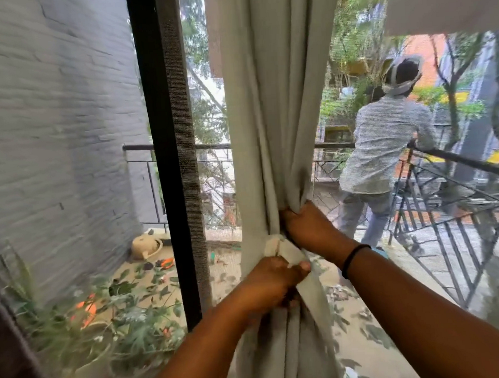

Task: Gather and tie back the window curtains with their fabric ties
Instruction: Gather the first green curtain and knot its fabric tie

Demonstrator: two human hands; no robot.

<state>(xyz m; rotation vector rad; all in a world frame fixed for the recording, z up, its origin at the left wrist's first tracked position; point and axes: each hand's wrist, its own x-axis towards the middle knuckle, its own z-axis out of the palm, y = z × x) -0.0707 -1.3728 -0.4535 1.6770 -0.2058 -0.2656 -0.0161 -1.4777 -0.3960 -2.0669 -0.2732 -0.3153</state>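
A pale grey-green curtain (pixel 267 115) hangs in front of the screened window, bunched into a narrow column at waist height. A cream fabric tie (pixel 280 246) wraps the bunch and forms a knot there. My left hand (pixel 272 283) grips the loose end of the tie just below the knot and pulls it down and toward me. My right hand (pixel 305 223) clutches the gathered curtain folds right above the tie, fingers curled into the cloth. A black band sits on that wrist.
A black window frame post (pixel 169 164) stands left of the curtain. Behind the mesh lie a balcony with potted plants (pixel 110 311), a metal railing (pixel 461 224) and a person (pixel 385 152) leaning on it. A grey brick wall (pixel 51 127) fills the left.
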